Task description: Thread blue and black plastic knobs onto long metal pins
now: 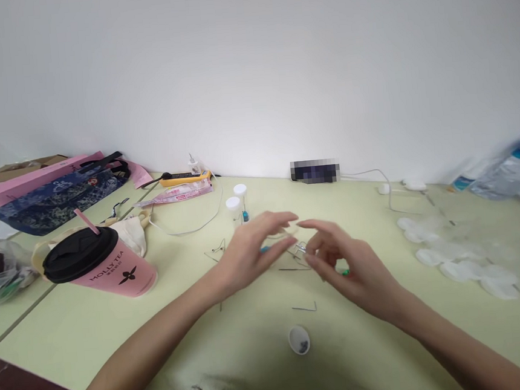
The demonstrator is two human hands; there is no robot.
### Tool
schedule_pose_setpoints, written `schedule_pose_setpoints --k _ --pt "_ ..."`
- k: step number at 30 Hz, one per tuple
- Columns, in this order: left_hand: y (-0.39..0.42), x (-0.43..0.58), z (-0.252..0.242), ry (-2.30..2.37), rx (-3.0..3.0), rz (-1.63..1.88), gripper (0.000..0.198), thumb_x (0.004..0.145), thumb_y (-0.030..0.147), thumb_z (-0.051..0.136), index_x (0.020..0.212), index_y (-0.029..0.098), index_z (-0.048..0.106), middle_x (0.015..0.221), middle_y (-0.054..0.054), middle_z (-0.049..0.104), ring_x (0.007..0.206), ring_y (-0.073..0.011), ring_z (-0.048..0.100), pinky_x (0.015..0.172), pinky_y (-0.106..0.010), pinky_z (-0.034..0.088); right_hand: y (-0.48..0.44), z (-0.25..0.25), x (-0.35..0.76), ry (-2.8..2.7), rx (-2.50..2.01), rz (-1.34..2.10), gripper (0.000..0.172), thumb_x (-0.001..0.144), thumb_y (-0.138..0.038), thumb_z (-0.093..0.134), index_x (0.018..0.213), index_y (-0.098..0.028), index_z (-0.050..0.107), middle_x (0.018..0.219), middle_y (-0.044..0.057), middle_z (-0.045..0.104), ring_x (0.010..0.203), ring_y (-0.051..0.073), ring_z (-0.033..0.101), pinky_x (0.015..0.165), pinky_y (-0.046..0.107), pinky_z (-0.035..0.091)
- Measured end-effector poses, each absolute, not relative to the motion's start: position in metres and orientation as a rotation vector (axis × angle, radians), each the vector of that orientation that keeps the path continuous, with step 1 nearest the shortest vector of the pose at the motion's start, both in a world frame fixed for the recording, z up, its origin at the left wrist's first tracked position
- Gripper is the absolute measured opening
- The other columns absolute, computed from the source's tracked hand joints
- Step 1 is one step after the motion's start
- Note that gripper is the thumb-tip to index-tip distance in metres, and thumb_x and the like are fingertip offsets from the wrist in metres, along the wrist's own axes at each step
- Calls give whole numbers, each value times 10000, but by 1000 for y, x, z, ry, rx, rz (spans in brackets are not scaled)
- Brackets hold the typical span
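Your right hand (pixel 353 272) has thumb and forefinger closed in a pinch on a small wire piece (pixel 300 249). The piece is thin, silvery and bent, but it is too blurred to tell its exact shape. It sits above the table (pixel 94 337), at the tips of your fingers.

Just beside the pinch, your left hand (pixel 251 250) reaches in with long, stretched fingers. A bit of teal shows under it, and I cannot tell if this hand holds something.

Below the grip, more bent wires (pixel 304 307) lie on the table, and nearer to you stands a small white cap (pixel 299 339) with dark bits inside. Behind the grip stand two vials (pixel 233 204) with white lids. Well apart, on your left, stands a pink cup (pixel 107 272) with a black lid; on your right lie white cotton pads (pixel 457 266).
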State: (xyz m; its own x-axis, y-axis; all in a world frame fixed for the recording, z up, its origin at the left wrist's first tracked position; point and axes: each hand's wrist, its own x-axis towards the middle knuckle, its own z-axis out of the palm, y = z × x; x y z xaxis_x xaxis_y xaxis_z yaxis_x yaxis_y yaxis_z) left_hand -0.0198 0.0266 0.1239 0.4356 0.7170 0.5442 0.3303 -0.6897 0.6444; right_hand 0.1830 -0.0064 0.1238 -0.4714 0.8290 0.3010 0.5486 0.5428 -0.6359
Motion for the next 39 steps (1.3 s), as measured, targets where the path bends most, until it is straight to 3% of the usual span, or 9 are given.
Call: schedule_pose_setpoints --k 4,6,8,13,23,29,34,37,39 --pt "40 -30 132 943 1949 1254 230 873 308 564 1080 212 590 986 -58 637 872 -174 656 776 -295 537 -7 102 180 -2381 -1362 467 72 940 -194 442 998 -211 480 792 7 605 607 149 557 530 240 363" --pt "44 -33 134 923 1793 1285 264 854 304 593 1102 222 548 960 -47 634 855 -178 666 778 -318 547 -11 84 179 -2694 -1348 289 100 852 -93 529 820 -186 513 808 32 598 614 166 550 513 254 306" --pt "46 -33 134 863 1674 1291 276 844 298 609 1092 228 510 916 -28 631 822 -174 671 767 -342 559 -15 67 177 -2882 -1267 179 197 741 22 552 762 -170 514 782 43 579 632 179 547 504 267 261" --pt "47 -32 132 745 1541 1260 148 884 324 541 904 178 539 923 -35 608 789 -166 676 746 -356 575 -20 50 172 -3007 -1219 152 314 612 122 484 777 -141 533 785 62 574 654 183 545 500 283 223" --pt "49 -34 129 690 1518 1239 176 874 323 559 817 158 542 959 -60 614 858 -193 669 790 -385 557 -22 48 176 -2960 -1216 196 252 739 72 430 773 -161 520 771 49 559 656 171 527 540 287 263" --pt "51 -37 132 728 1536 1282 189 879 330 551 806 160 515 977 -56 614 891 -189 661 799 -366 545 -23 52 166 -3075 -1276 199 277 629 113 489 742 -130 560 736 77 600 629 197 574 474 287 192" --pt "49 -33 130 731 1531 1238 147 849 282 600 903 178 512 929 -40 622 800 -157 655 774 -344 532 -12 68 171 -2982 -1306 209 235 767 61 456 750 -151 555 736 55 624 628 175 582 485 272 250" --pt "45 -28 126 701 1484 1163 244 801 214 656 972 205 481 894 -30 643 753 -148 645 743 -333 524 1 94 185 -2840 -1358 269 203 881 -44 411 803 -180 539 737 19 630 633 153 587 518 246 351" --pt "43 -25 123 677 1433 1090 319 773 181 683 1001 219 463 897 -33 660 757 -157 649 729 -331 520 9 113 195 -2507 -1358 544 119 917 -155 450 880 -208 550 742 -4 647 644 149 607 565 249 429"
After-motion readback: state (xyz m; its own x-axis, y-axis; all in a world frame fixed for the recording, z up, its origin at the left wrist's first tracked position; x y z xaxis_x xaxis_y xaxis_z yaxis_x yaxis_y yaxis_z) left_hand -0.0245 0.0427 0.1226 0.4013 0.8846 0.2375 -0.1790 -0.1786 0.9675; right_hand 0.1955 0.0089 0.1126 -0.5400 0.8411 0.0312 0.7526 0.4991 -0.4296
